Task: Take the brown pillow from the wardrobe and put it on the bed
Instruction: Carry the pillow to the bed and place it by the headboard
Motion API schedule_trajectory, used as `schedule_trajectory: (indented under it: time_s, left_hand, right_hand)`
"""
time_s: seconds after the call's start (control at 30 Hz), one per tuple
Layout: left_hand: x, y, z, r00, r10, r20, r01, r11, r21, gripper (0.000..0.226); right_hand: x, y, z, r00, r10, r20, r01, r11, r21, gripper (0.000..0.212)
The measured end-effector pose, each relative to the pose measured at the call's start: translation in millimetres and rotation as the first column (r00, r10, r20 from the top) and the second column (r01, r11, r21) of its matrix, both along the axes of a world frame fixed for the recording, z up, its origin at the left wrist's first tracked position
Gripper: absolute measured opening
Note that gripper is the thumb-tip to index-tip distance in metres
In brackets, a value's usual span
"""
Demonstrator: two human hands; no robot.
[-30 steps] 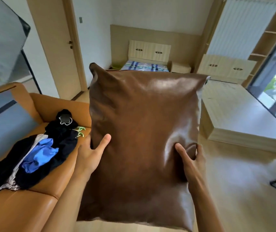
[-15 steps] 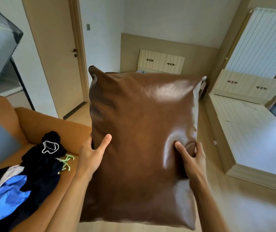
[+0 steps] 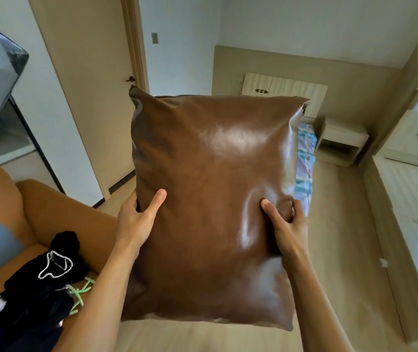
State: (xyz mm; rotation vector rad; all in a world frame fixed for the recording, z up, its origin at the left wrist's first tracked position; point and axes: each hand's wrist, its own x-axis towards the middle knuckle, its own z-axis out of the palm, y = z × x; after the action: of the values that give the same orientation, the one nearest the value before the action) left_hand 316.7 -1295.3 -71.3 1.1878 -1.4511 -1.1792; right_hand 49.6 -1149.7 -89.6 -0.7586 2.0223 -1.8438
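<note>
A: Item: brown pillow (image 3: 210, 204), out of the wardrobe, which we cannot see here. We carry it upright in front of us, long axis vertical, off the floor.

B: Grip?

A: Left hand (image 3: 136, 219) clasps the left edge, thumb on the face. Right hand (image 3: 285, 224) pinches the leather near the right edge, fingers curled behind. Both closed on it.

B: Destination?

A: Bed (image 3: 304, 158), straight ahead beyond the pillow, only a striped strip showing past its right edge. We judge the right hand slightly nearer.
</note>
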Motion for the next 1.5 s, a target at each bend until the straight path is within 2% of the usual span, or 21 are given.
schedule_trajectory:
  time_s: [0.07, 0.2, 0.3, 0.37, 0.43, 0.57, 0.7, 0.8, 0.87, 0.93, 1.0, 1.17, 1.4, 1.5]
  left_hand:
    - [-28, -37, 5, 0.999, 0.048, 0.004, -0.048, 0.999, 0.021, 0.104]
    - [-68, -108, 16, 0.992, 0.130, 0.002, -0.130, 0.991, 0.037, 0.089]
    - [-93, -164, 17, 0.981, 0.196, -0.016, -0.195, 0.980, 0.031, 0.094]
    - [-110, -207, 13, 0.971, 0.238, -0.020, -0.237, 0.971, 0.031, 0.083]
    - [-127, -255, 4, 0.964, 0.264, -0.022, -0.263, 0.964, 0.025, 0.068]
    - [-158, -362, -14, 0.958, 0.286, -0.018, -0.286, 0.958, 0.027, 0.070]
    - [-183, -468, -12, 0.959, 0.283, 0.032, -0.285, 0.958, 0.043, 0.050]
    - [-198, -537, -3, 0.956, 0.290, 0.052, -0.292, 0.956, 0.035, 0.058]
    - [-208, -582, 3, 0.945, 0.316, 0.087, -0.318, 0.948, 0.019, 0.067]
    - [-218, -633, 3, 0.937, 0.330, 0.112, -0.334, 0.943, 0.015, 0.065]
    - [-225, -669, 2, 0.937, 0.331, 0.111, -0.335, 0.942, 0.015, 0.057]
    - [-253, -785, -13, 0.932, 0.347, 0.106, -0.348, 0.937, -0.001, 0.076]
    - [-283, -940, -18, 0.917, 0.371, 0.149, -0.379, 0.925, 0.025, 0.077]
    - [-287, -1003, -21, 0.922, 0.357, 0.148, -0.363, 0.931, 0.017, 0.068]
  right_hand:
    - [-34, -50, 4, 0.998, 0.048, 0.032, -0.048, 0.999, 0.005, 0.075]
    - [-86, -147, 17, 0.986, 0.159, 0.054, -0.158, 0.987, -0.026, 0.057]
    - [-114, -219, 22, 0.972, 0.230, 0.050, -0.228, 0.973, -0.033, 0.051]
    - [-133, -269, 19, 0.964, 0.261, 0.053, -0.260, 0.965, -0.029, 0.048]
    - [-152, -322, 12, 0.956, 0.288, 0.053, -0.287, 0.958, -0.024, 0.049]
    - [-187, -435, -2, 0.947, 0.316, 0.055, -0.316, 0.949, -0.017, 0.056]
    - [-211, -543, -5, 0.942, 0.322, 0.094, -0.323, 0.947, -0.006, 0.060]
    - [-226, -617, -4, 0.937, 0.330, 0.115, -0.329, 0.944, -0.030, 0.055]
    - [-234, -668, -4, 0.937, 0.329, 0.116, -0.328, 0.944, -0.033, 0.061]
    - [-245, -722, -8, 0.927, 0.349, 0.137, -0.349, 0.937, -0.022, 0.065]
    - [-253, -761, -13, 0.923, 0.357, 0.144, -0.357, 0.934, -0.029, 0.058]
    - [-285, -890, -39, 0.905, 0.392, 0.164, -0.390, 0.920, -0.042, 0.046]
    - [-316, -1051, -53, 0.893, 0.403, 0.200, -0.407, 0.913, -0.023, 0.041]
    - [-320, -1108, -57, 0.898, 0.388, 0.208, -0.392, 0.920, -0.026, 0.039]
